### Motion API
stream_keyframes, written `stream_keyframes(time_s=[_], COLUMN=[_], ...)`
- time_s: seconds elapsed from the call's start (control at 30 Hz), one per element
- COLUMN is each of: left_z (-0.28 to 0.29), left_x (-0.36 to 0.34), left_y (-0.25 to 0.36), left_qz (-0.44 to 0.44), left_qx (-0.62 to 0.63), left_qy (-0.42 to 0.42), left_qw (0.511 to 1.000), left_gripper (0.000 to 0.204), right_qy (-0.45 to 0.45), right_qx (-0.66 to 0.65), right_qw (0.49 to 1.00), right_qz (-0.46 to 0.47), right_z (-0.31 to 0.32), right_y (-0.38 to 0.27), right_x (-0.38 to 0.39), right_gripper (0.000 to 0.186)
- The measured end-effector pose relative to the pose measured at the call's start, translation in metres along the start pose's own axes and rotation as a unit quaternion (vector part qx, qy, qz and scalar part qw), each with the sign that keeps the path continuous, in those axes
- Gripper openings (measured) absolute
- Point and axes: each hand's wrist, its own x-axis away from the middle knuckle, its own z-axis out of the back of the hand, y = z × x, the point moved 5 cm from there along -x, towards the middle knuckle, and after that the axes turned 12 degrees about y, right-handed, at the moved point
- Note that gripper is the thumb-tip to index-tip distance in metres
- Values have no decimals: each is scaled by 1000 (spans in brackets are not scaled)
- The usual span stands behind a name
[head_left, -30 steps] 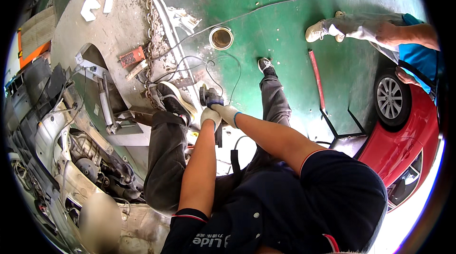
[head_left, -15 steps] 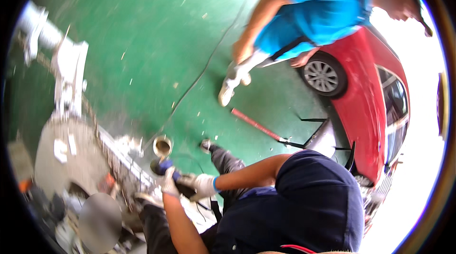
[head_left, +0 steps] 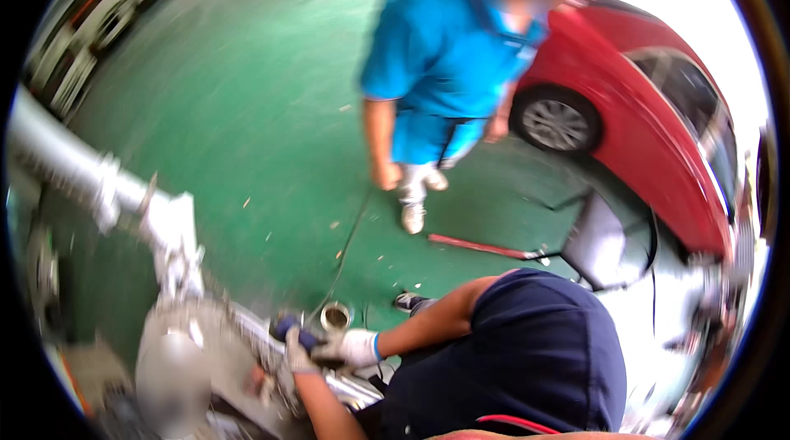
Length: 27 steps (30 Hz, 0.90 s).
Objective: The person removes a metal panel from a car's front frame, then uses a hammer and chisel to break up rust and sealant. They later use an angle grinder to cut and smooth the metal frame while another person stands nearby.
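My gloved left hand is closed round the front part of a blue power tool, which looks like an angle grinder. My right hand, in a white glove with a blue cuff, grips its rear part. The tool's working end is small and blurred. It lies over the edge of a pale metal frame, and I cannot tell whether it touches. Just beyond my hands stands an open round tin.
A co-worker in a blue shirt stands ahead near a red car. A red bar and a grey chair-like thing are on the green floor. A cable runs along it. Pale pipework rises at left.
My view has swung up and to the left, so the scene sits lower and further right. The co-worker has straightened from a lean. Both my hands still hold the power tool.
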Motion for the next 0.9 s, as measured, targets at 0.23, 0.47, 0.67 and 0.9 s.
stream_keyframes(time_s=[0.23, 0.47, 0.67, 0.9], left_z=[7, 10, 52, 61], left_x=[66, 117, 161, 171], left_y=[-14, 22, 29, 25], left_qz=[-251, -302, -277, -304], left_qx=[76, -107, -64, -3], left_qy=[118, 193, 237, 336], left_qw=[958, 928, 929, 892], left_gripper=[46, 42, 44, 44], right_qy=[-42, -81, -165, -228], right_qx=[-22, -217, -161, -87], right_qw=[989, 941, 891, 825], right_qz=[-141, -248, -391, -510], right_z=[-27, -32, -32, -30], right_y=[23, 27, 71, 156], right_x=[-8, -36, -63, -64], right_gripper=[81, 33, 21, 24])
